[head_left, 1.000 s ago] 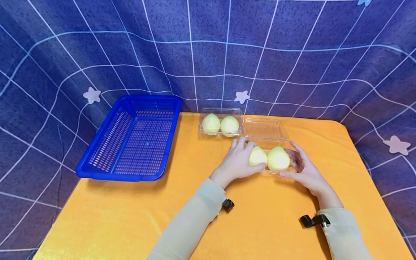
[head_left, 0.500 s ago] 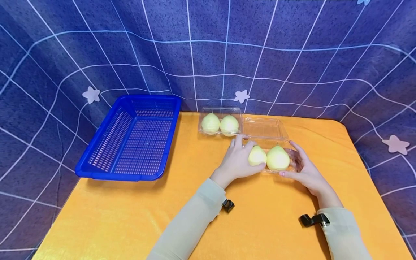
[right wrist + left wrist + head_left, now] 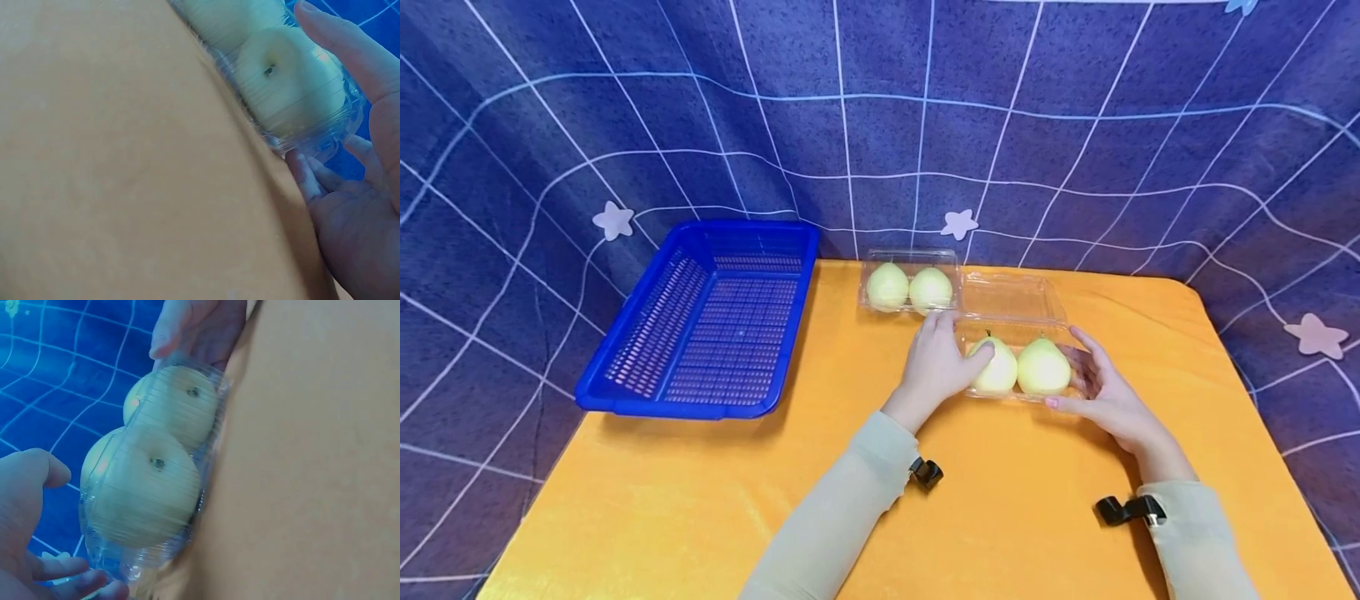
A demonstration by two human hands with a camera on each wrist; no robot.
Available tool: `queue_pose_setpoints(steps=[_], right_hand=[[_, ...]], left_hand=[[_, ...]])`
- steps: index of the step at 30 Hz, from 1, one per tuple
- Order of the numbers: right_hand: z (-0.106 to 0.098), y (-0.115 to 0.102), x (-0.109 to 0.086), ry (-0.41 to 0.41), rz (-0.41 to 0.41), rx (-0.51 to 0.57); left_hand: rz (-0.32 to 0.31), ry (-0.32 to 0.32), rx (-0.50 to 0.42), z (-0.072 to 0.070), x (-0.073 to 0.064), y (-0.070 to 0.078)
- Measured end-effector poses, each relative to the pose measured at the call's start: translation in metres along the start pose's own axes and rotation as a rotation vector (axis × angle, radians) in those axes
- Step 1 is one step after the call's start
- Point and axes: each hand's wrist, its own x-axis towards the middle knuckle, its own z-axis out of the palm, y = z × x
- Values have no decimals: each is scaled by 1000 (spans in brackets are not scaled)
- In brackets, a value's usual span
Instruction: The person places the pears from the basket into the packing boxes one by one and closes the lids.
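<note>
Two pale yellow-green pears, a left pear [image 3: 997, 375] and a right pear [image 3: 1043, 367], sit side by side in a clear plastic clamshell box [image 3: 1015, 333], its lid folded back behind. At the box's left end is my left hand [image 3: 931, 367], thumb raised apart from the left pear in the left wrist view and fingertips at the box's end. My right hand [image 3: 1108, 400] stands at the opposite end. In the right wrist view its straight fingers touch the box wall, with the thumb stretched along the other side.
Behind and left stands a second clear box [image 3: 910, 258] with two pears. A blue plastic basket [image 3: 700, 408] with perforated sides is at the left of the table under an orange cloth [image 3: 850, 517]. A blue grid-patterned curtain [image 3: 880, 125] rises behind.
My left hand has released the left pear and shifted left, so that pear and its stem show more fully. The right hand stays at the box's right end.
</note>
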Motion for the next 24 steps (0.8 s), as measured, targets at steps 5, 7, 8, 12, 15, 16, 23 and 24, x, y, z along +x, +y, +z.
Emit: queue_pose_setpoints(steps=[5, 7, 8, 12, 15, 16, 23, 24], right_hand=[[-6, -3, -5, -3, 17, -7], [-6, -5, -6, -5, 25, -8], [-6, -6, -6, -5, 28, -9], [-5, -11, -6, 18, 69, -28], [-3, -16, -5, 33, 113, -40], [-2, -18, -4, 36, 126, -41], [4, -24, 2, 25, 156, -44], [5, -25, 3, 17, 158, -40]], left_hand=[[-91, -66, -106, 2, 2, 4], [-106, -88, -125, 3, 3, 4], [-110, -95, -130, 3, 3, 4], [-103, -124, -152, 1, 5, 5], [-109, -146, -170, -1, 5, 6], [-112, -152, -178, -2, 5, 6], [-137, -202, -210, -7, 4, 2], [-145, -212, -210, -8, 3, 1]])
